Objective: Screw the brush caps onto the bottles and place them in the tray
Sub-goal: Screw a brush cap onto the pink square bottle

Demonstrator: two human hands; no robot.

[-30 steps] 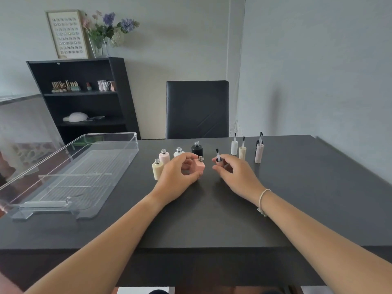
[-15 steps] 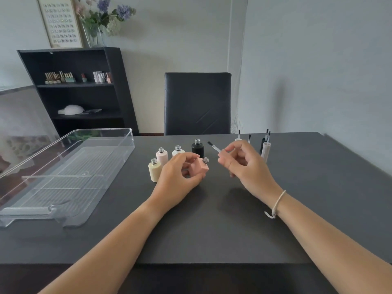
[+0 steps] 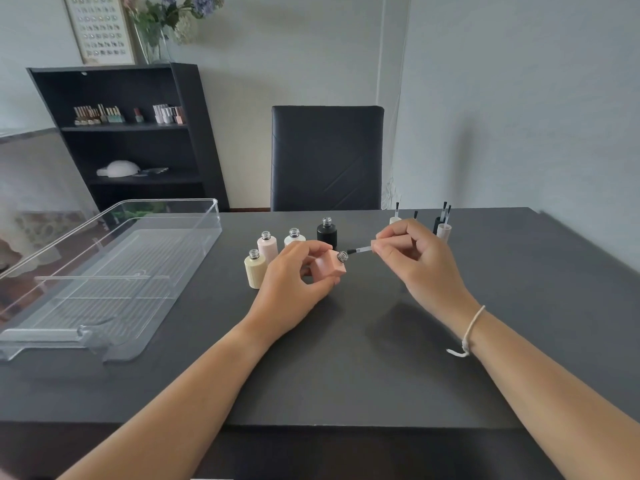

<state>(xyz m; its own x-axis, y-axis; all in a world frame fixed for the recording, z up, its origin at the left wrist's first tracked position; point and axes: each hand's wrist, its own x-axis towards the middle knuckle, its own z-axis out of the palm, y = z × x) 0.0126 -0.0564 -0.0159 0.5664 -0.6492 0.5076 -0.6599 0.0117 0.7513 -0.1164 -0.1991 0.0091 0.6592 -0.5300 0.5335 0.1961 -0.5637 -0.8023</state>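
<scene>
My left hand (image 3: 294,289) holds the pink bottle (image 3: 329,268) tilted above the table (image 3: 346,358); my right hand (image 3: 415,258) pinches the brush cap (image 3: 360,250), bristles at the bottle's neck.

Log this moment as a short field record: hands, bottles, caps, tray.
left hand: grips the pink bottle, tilted, neck toward the right
right hand: pinches a brush cap, brush tip at the bottle's neck, not yet in
uncapped bottles on table: cream bottle, pale pink bottle, white bottle, black bottle
spare brush caps: upright behind the right hand, partly hidden
tray: clear, left on the table, no bottles in it
</scene>
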